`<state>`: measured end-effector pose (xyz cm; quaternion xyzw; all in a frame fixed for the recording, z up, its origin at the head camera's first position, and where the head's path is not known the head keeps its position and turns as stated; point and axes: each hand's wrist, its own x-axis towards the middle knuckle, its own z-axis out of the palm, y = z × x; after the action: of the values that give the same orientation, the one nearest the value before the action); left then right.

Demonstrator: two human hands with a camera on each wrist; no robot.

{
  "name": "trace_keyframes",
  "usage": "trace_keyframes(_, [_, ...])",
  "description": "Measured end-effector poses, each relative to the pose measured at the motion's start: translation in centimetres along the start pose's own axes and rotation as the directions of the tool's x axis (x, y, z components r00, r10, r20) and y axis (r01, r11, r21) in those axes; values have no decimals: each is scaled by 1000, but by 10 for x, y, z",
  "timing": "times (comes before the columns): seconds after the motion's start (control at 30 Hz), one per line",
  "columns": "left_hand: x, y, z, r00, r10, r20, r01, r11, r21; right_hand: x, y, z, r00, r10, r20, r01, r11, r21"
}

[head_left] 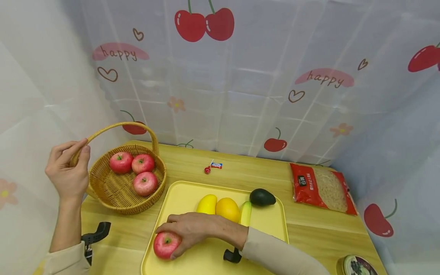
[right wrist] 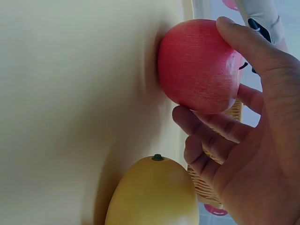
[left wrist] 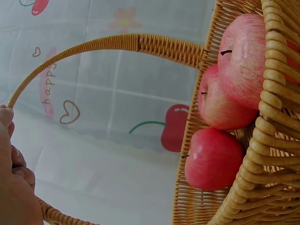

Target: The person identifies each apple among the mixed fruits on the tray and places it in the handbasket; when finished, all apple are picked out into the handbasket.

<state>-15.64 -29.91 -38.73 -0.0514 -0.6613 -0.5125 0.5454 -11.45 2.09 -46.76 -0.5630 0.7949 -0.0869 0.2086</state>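
Observation:
My left hand (head_left: 70, 170) grips the arched handle (head_left: 117, 125) of a wicker basket (head_left: 128, 208) at the left. Three red apples lie in the basket, among them a lower one (head_left: 146, 184); the left wrist view shows them beyond the rim. Over the front left of a yellow tray (head_left: 187, 193), my right hand (head_left: 196, 228) holds a red apple (head_left: 166, 245), thumb on one side and fingers on the other. The right wrist view shows this apple (right wrist: 199, 65) close to the tray surface, with a yellow fruit (right wrist: 152, 197) near the fingers.
Behind my right forearm, the tray bears a yellow mango (head_left: 207, 204), an orange (head_left: 228, 209), a banana (head_left: 245, 214) and a dark avocado (head_left: 262, 197). A lollipop (head_left: 207, 169) and small wrapped candy (head_left: 216, 165) lie behind it. Right are a red bag (head_left: 323, 188) and a jar (head_left: 357, 265).

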Motion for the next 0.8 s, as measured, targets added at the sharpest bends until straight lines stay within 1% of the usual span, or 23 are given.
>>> trace_keyframes(0.17, [0, 7, 1, 1000, 1, 2, -1, 1000, 6, 0, -1, 0, 1000, 5, -4, -5, 1000, 3])
trace_keyframes(0.43, [0, 2, 0, 1000, 2, 6, -2, 1000, 8, 0, -2, 1, 1000, 4, -30, -5, 999, -37])
trace_keyframes(0.63, [1, -2, -1, 1000, -4, 6, 3, 1000, 3, 1, -4, 2, 999, 8, -31, -9, 999, -33])
trace_keyframes(0.8, [1, -2, -1, 1000, -5, 3, 5, 1000, 1, 2, -6, 3, 1000, 9, -29, -10, 999, -33])
